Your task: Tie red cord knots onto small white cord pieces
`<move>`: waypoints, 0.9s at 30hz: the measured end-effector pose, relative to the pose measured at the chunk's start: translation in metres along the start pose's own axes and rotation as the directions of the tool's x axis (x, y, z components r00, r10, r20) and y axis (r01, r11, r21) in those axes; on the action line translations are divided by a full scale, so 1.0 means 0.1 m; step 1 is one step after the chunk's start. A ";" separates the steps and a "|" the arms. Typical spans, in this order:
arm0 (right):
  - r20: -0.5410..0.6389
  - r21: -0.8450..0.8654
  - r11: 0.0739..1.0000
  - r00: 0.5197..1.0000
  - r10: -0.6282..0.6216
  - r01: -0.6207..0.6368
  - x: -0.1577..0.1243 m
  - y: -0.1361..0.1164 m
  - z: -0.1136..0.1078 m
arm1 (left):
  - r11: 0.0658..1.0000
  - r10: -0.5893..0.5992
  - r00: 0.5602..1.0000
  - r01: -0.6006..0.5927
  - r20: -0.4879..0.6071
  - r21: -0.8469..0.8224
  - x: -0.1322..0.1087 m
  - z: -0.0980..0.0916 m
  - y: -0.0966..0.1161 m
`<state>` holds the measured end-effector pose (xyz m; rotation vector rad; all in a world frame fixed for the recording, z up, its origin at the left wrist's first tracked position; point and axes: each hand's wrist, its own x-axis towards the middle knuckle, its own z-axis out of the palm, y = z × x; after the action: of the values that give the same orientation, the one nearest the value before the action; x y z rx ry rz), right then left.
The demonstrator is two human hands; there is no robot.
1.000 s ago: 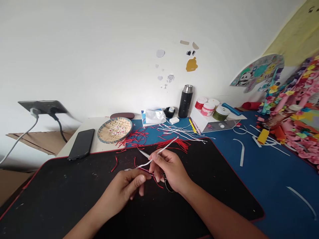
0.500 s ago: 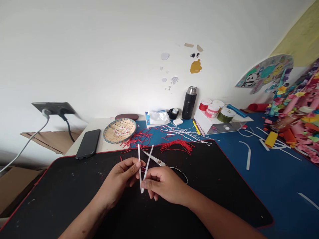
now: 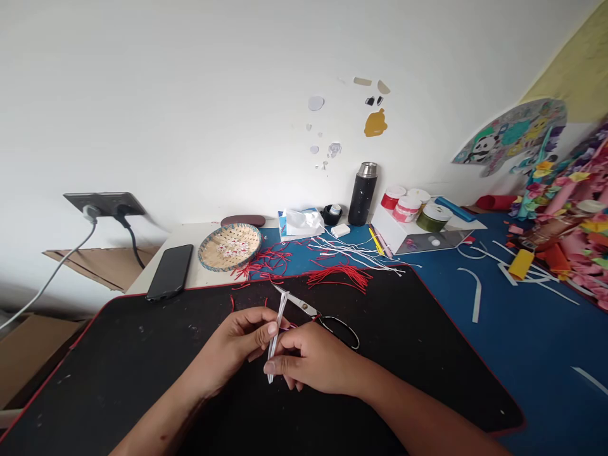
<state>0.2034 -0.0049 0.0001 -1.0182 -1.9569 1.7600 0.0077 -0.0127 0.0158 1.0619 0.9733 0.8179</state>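
Half a second ago the two arms of the white strip (image 3: 282, 306) stood apart in a V; now they lie almost together, so the strip seems folded double, its ends roughly lined up at the top and the fold at the bottom. The strip stands slanted in the lower middle of the frame. The left hand (image 3: 244, 335) pinches it partway up between thumb and forefinger, the other fingers curled underneath. The right hand (image 3: 311, 358) pinches it lower down, near the fold, thumb on top and fingers bent beneath; neither is spread. Just beyond them, the scissors (image 3: 304, 306) lie on the black mat (image 3: 123, 373), partly hidden by the right hand. Above these, near the centre of the frame, sit a bundle of red cords (image 3: 341, 277) and loose white cords (image 3: 363, 253), both well apart from the fingers
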 end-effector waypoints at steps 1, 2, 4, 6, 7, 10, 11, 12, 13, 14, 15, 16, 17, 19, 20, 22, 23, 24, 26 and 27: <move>0.002 -0.002 1.000 1.000 0.000 0.000 0.00 0.01 0.00 | 1.000 -0.003 1.000 0.003 0.016 -0.005 0.00 0.00 0.00; 0.003 -0.002 1.000 1.000 0.000 0.000 0.00 0.01 0.00 | 1.000 -0.005 1.000 0.006 0.029 -0.010 -0.01 -0.01 0.00; 0.004 0.002 1.000 1.000 0.000 0.000 0.00 0.01 0.00 | 1.000 -0.007 0.999 0.007 0.036 -0.019 -0.01 -0.02 0.00; 0.000 0.016 1.000 1.000 0.010 -0.010 -0.01 0.00 0.00 | 1.000 -0.001 1.000 0.001 0.007 -0.031 -0.01 -0.02 -0.01; -0.003 0.028 0.999 1.000 0.018 -0.018 -0.01 0.00 0.00 | 0.999 0.006 1.000 -0.006 -0.018 -0.045 0.00 -0.03 -0.02; -0.015 0.080 0.996 0.999 0.030 -0.029 0.00 -0.01 0.00 | 0.993 0.035 0.994 -0.046 -0.102 -0.107 0.01 -0.03 -0.02; -0.017 0.099 0.995 0.999 0.029 -0.027 0.00 -0.01 0.00 | 0.990 0.045 0.990 -0.063 -0.135 -0.129 0.01 -0.02 -0.01; -0.018 0.116 0.993 1.000 0.025 -0.023 0.01 0.00 0.01 | 0.986 0.054 0.984 -0.079 -0.168 -0.145 0.01 -0.02 -0.01; -0.016 0.131 0.991 1.000 0.021 -0.019 0.01 0.00 0.01 | 0.983 0.063 0.978 -0.095 -0.198 -0.156 0.01 -0.01 0.00; -0.013 0.143 0.990 1.000 0.019 -0.017 0.01 0.01 0.01 | 0.981 0.071 0.972 -0.109 -0.224 -0.160 0.02 0.00 0.01; -0.010 0.151 0.988 1.000 0.017 -0.016 0.02 0.01 0.01 | 0.979 0.077 0.967 -0.120 -0.245 -0.162 0.02 0.01 0.02; -0.006 0.158 0.987 1.000 0.016 -0.015 0.02 0.02 0.01 | 0.978 0.082 0.963 -0.127 -0.257 -0.163 0.02 0.02 0.02; -0.005 0.167 0.986 1.000 0.017 -0.016 0.02 0.02 0.01 | 0.977 0.084 0.961 -0.131 -0.265 -0.166 0.01 0.02 0.02; -0.005 0.194 0.981 1.000 0.030 -0.028 0.03 0.01 0.00 | 0.975 0.072 0.961 -0.124 -0.268 -0.186 0.01 0.03 0.02; -0.008 0.212 0.977 0.999 0.039 -0.037 0.03 0.01 0.00 | 0.973 0.062 0.962 -0.118 -0.266 -0.200 0.01 0.03 0.01; -0.010 0.245 0.968 0.998 0.058 -0.054 0.04 0.00 -0.01 | 0.967 0.050 0.965 -0.111 -0.257 -0.228 0.02 0.01 0.01; -0.009 0.257 0.965 0.998 0.063 -0.059 0.04 0.00 -0.01 | 0.964 0.051 0.966 -0.114 -0.252 -0.240 0.02 0.00 0.00; -0.005 0.265 0.962 0.998 0.064 -0.061 0.04 -0.01 -0.02 | 0.961 0.058 0.967 -0.121 -0.246 -0.249 0.02 -0.02 0.00; 0.011 0.271 0.960 0.998 0.063 -0.064 0.04 -0.01 -0.02 | 0.953 0.078 0.970 -0.140 -0.229 -0.267 0.03 -0.04 0.00; 0.024 0.272 0.960 0.998 0.064 -0.068 0.04 -0.02 -0.02 | 0.949 0.085 0.973 -0.145 -0.216 -0.279 0.03 -0.05 0.00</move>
<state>0.2014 -0.0006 0.0011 -0.9851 -1.6451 2.0100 0.0039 -0.0084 0.0141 0.7945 0.9291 1.1469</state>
